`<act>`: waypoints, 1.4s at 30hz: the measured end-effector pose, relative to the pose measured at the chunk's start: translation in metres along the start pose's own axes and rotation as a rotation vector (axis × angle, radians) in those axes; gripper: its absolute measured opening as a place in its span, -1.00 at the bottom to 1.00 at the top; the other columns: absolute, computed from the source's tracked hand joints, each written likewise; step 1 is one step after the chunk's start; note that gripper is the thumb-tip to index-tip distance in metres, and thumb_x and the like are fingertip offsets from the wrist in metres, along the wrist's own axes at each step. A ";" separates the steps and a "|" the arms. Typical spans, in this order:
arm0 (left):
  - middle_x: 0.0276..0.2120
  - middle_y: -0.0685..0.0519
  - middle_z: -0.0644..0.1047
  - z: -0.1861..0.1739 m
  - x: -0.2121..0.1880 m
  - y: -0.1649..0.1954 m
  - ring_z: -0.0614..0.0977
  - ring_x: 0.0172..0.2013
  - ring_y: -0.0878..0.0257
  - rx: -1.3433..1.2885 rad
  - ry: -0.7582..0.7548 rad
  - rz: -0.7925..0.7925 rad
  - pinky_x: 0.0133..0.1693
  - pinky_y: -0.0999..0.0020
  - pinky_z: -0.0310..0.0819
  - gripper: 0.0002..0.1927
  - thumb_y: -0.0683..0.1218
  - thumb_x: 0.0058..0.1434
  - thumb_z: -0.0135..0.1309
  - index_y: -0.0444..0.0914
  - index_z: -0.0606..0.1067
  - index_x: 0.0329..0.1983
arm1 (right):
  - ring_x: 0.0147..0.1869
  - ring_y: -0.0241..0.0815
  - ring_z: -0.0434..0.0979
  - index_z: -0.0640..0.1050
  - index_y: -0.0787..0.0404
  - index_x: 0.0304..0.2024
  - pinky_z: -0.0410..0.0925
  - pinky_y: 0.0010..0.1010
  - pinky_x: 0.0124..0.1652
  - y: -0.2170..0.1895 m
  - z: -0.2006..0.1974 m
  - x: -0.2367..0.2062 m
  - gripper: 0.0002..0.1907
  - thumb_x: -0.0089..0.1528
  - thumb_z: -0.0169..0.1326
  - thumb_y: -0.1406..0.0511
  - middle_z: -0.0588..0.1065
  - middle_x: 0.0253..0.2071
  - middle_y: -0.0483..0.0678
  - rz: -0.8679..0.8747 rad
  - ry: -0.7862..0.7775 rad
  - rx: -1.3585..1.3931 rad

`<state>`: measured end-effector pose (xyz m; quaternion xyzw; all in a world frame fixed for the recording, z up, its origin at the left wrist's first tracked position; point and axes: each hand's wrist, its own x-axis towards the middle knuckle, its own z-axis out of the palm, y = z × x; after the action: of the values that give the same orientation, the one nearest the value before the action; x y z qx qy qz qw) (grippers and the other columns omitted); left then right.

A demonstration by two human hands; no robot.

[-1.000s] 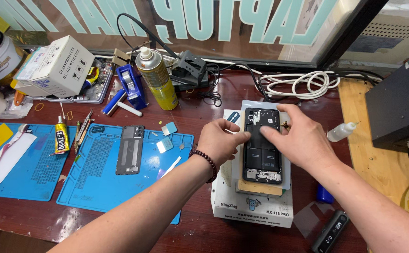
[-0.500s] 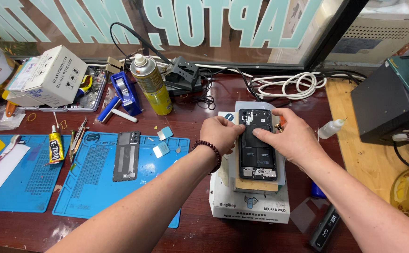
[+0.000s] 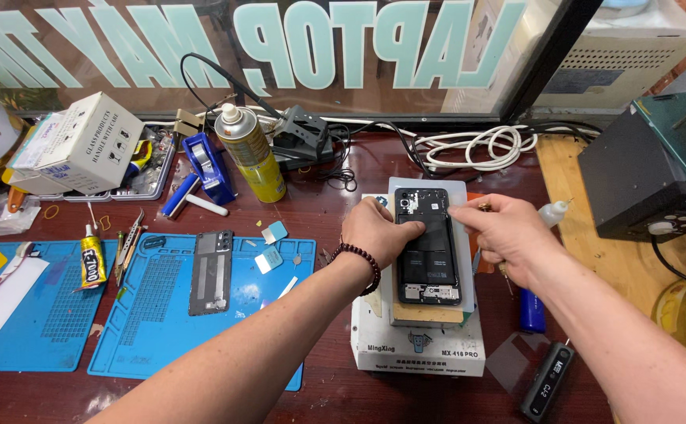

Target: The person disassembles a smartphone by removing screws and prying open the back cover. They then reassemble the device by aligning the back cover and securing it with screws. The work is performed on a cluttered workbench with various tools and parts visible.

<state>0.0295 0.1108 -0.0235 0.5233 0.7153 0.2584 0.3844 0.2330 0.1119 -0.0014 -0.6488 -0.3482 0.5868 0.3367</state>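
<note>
Head view | white cardboard box (image 3: pixel 84 145) and yellow spray can (image 3: pixel 250 153) stand well left of the white heating plate (image 3: pixel 417 357) | opened black phone (image 3: pixel 428 245) lies flat on that plate | left hand (image 3: pixel 380 232) fingers curled, thumb pressing the phone's left edge | right hand (image 3: pixel 500 235) fingertips pinched together at its upper right edge | blue rubber mat (image 3: pixel 162 330) left of plate.

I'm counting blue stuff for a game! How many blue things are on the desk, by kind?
Blue work mats: 2
Blue tape dispenser: 1
Blue marker pen: 1
Small pale blue squares: 2
Blue lighter-shaped thing beside the right hand: 1
Total: 7
</note>
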 end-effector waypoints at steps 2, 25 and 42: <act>-0.35 -0.11 0.66 -0.001 0.000 0.001 0.72 -0.28 0.09 -0.006 -0.008 -0.004 -0.18 0.21 0.61 -0.42 0.20 -0.23 0.45 -0.29 0.49 -0.37 | -0.60 -0.41 0.09 0.53 0.24 -0.11 -0.06 -0.50 -0.62 0.000 0.010 -0.004 -0.69 0.17 0.28 0.25 0.33 -0.50 -0.14 0.010 0.051 -0.091; -0.33 -0.13 0.63 -0.042 -0.065 -0.008 0.72 -0.29 0.13 -0.013 -0.208 -0.051 -0.24 0.23 0.63 -0.47 0.06 -0.12 0.42 -0.31 0.47 -0.19 | -0.60 -0.39 0.10 0.52 0.28 0.04 -0.05 -0.45 -0.63 0.029 0.003 -0.068 -0.51 0.15 0.33 0.19 0.29 -0.55 -0.19 0.025 0.027 -0.306; -0.43 -0.08 0.62 -0.043 -0.078 -0.016 0.66 -0.37 0.18 -0.039 -0.231 0.028 -0.30 0.27 0.59 -0.54 0.09 0.05 0.35 -0.39 0.55 -0.28 | -0.35 -0.44 0.45 0.55 0.37 0.09 0.32 -0.59 -0.37 0.029 -0.006 -0.077 -0.57 0.24 0.19 0.25 0.57 -0.38 -0.15 -0.174 0.090 -0.427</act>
<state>-0.0023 0.0329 0.0105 0.5520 0.6538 0.2154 0.4707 0.2351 0.0312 0.0151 -0.6985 -0.5036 0.4392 0.2561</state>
